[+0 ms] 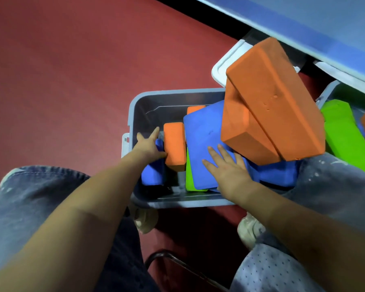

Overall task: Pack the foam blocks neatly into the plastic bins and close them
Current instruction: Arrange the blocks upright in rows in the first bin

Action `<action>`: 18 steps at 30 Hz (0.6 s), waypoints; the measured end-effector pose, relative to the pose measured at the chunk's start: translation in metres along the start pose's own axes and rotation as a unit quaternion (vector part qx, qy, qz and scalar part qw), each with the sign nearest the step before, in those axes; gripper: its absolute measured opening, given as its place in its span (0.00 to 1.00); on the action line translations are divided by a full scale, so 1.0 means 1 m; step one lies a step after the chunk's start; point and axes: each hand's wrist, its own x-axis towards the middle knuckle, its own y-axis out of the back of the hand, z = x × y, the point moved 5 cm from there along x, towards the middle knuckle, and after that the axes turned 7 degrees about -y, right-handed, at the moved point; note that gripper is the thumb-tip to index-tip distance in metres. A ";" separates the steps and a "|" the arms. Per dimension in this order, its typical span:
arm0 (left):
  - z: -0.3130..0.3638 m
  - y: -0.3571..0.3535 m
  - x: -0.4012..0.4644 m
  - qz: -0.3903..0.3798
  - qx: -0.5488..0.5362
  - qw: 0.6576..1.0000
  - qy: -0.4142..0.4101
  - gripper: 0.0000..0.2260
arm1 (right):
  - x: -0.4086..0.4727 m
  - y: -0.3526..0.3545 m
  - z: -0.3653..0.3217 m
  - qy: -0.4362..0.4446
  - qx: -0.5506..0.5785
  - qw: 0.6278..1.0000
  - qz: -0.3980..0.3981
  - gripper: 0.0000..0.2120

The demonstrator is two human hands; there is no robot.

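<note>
Head view, looking down into a grey bin (133, 106) on red floor (61, 70). Bin's right end hidden behind two big orange blocks (270, 102) leaning together, tilted, over the rim. Left hand (148, 144) inside the bin's left end: thumb pointing up, fingers tucked behind a small orange block (174, 144) standing upright, so grip hard to judge; seemed wrapped round that block's near edge. Beneath the wrist, a blue block (153, 171), partly covered. Right hand (226, 167) laid flat, fingers spread, pressing on a wide blue block (204, 131) lying tilted across the bin. Under that, a sliver of green block (190, 178); behind it, only a corner of another orange piece (195, 109). Second bin (329, 89) at right, mostly cut off by the frame and a pale blue table edge (303, 28), holding a green block (343, 135). White lid (226, 62) peeking out behind the big orange blocks. Jeans-clad knees (40, 197) and shoes (249, 230) crowding the foreground.
</note>
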 end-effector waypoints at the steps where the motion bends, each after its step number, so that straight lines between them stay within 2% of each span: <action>1: 0.000 -0.005 0.004 -0.027 0.018 0.999 0.007 0.43 | 0.001 0.000 0.000 -0.001 0.000 1.000 0.002 0.40; 6: -0.002 -0.015 0.014 -0.051 0.081 0.995 0.021 0.42 | 0.002 0.001 -0.002 -0.013 0.001 1.000 -0.003 0.41; 9: -0.001 -0.018 0.013 -0.111 0.136 0.984 0.026 0.52 | -0.001 -0.002 -0.005 -0.019 -0.031 0.999 -0.010 0.42; 12: 0.000 -0.021 0.007 -0.136 0.169 0.976 0.035 0.61 | 0.000 -0.004 -0.009 -0.034 -0.041 0.999 -0.011 0.44; 18: 0.006 -0.031 -0.005 -0.090 0.140 0.985 0.052 0.65 | 0.002 -0.006 -0.009 -0.044 -0.048 0.998 -0.023 0.45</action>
